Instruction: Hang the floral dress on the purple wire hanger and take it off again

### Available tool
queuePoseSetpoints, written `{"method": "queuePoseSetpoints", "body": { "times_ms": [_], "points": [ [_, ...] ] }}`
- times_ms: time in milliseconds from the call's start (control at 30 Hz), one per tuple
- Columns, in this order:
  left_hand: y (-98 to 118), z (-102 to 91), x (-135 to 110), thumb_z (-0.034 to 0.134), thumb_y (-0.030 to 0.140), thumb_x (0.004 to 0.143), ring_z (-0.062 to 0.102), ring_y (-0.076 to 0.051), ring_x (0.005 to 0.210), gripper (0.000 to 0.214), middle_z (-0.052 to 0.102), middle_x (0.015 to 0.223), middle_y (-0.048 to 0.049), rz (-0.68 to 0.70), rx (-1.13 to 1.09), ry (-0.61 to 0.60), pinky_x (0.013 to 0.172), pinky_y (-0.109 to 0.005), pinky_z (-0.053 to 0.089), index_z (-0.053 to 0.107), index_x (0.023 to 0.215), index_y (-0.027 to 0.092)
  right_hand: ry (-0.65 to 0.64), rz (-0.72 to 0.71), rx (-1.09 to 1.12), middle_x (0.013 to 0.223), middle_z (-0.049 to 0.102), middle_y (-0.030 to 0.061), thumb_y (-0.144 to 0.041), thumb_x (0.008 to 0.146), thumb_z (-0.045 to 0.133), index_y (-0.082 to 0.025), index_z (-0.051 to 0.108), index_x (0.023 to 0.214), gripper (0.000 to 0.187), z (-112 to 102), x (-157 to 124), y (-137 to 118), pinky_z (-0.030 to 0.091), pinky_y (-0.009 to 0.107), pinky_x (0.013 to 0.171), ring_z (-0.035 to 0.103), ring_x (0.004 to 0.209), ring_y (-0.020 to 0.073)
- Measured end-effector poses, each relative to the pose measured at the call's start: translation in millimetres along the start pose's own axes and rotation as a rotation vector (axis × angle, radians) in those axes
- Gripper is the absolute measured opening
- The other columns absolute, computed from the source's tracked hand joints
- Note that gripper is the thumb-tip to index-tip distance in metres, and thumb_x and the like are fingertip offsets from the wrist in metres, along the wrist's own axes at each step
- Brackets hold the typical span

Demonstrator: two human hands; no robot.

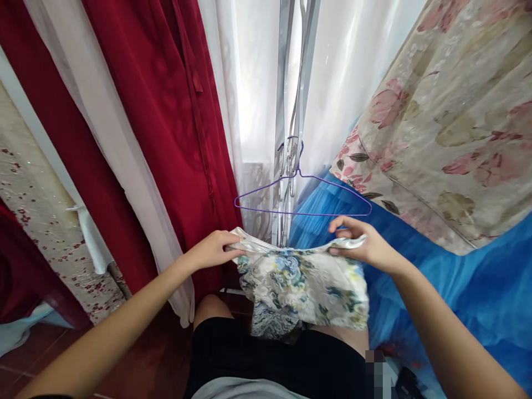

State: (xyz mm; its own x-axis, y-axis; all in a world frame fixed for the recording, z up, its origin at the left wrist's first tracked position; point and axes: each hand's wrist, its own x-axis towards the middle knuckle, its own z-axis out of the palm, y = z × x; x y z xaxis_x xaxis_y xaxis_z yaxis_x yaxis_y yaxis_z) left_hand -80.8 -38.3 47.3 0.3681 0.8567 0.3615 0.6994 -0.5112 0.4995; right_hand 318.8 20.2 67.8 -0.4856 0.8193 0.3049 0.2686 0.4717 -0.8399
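A white garment [307, 288] with blue, green and yellow flowers is stretched between my two hands, its top edge level and the rest hanging over my lap. My left hand [214, 248] pinches the left end of that edge. At the right end my right hand [359, 244] grips the edge, with its index finger raised and bent. Just beyond the cloth hangs a purple wire hanger [302, 213] with nothing on it, its bottom bar close to the garment but apart from it. The lower hem of the cloth is partly crumpled.
Red fabric [166, 138] and pale drapes hang on the left. A grey metal stand with hooks [286, 166] rises behind the hanger, before a white curtain [341, 72]. Blue tulle [457, 293] and a floral cloth [436, 127] hang close on the right. Dark red tiles [141, 354] cover the floor.
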Motion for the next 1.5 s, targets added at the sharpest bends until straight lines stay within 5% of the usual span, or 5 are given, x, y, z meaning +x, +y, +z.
{"method": "queuePoseSetpoints", "body": {
  "times_ms": [300,733,967,1233,1500],
  "points": [
    [-65,-40.7,51,0.053,0.046,0.094,0.067,-0.025,0.089,0.03,0.074,0.097,-0.0078,0.019,0.225,-0.029,0.091,-0.035,0.048,0.071,0.095,0.022,0.033,-0.063,-0.692,0.114,0.078,0.012,-0.046,0.094,0.059,-0.023,0.063,0.139,0.051,30,73,31,0.049,0.033,0.074,0.072,0.097,0.0306],
    [27,-35.0,119,0.057,0.034,0.095,0.065,-0.025,0.103,0.017,0.067,0.109,-0.0097,0.323,0.28,0.239,0.093,-0.037,0.051,0.061,0.087,0.02,0.085,-0.086,-0.747,0.1,0.081,0.0049,-0.02,0.086,0.06,-0.027,0.075,0.116,0.035,64,61,19,0.047,0.028,0.071,0.074,0.09,0.0268],
    [25,-25.2,122,0.063,0.036,0.092,0.059,-0.018,0.08,0.017,0.06,0.087,-0.0014,0.24,0.266,0.421,0.077,-0.03,0.047,0.058,0.096,0.02,0.74,-0.017,-0.558,0.079,0.075,0.0062,-0.049,0.086,0.067,-0.014,0.043,0.155,0.08,-3,31,53,0.048,0.033,0.067,0.071,0.074,0.0275],
    [14,-37.3,121,0.072,0.036,0.083,0.06,-0.019,0.089,0.026,0.057,0.12,-0.0091,0.159,0.248,0.617,0.082,-0.031,0.05,0.064,0.102,0.019,0.273,0.03,-0.321,0.054,0.059,0.0008,-0.062,0.077,0.074,-0.015,0.072,0.065,0.049,-49,44,24,0.034,0.027,0.051,0.052,0.052,0.0145],
    [-37,-33.7,100,0.051,0.049,0.097,0.06,-0.019,0.08,0.038,0.069,0.088,-0.0028,-0.025,0.015,0.426,0.075,-0.026,0.046,0.07,0.098,0.016,-0.218,0.43,0.794,0.085,0.081,0.0134,-0.047,0.087,0.069,-0.01,0.072,0.11,0.044,-28,24,27,0.063,0.035,0.082,0.079,0.078,0.0255]
  ]
}}
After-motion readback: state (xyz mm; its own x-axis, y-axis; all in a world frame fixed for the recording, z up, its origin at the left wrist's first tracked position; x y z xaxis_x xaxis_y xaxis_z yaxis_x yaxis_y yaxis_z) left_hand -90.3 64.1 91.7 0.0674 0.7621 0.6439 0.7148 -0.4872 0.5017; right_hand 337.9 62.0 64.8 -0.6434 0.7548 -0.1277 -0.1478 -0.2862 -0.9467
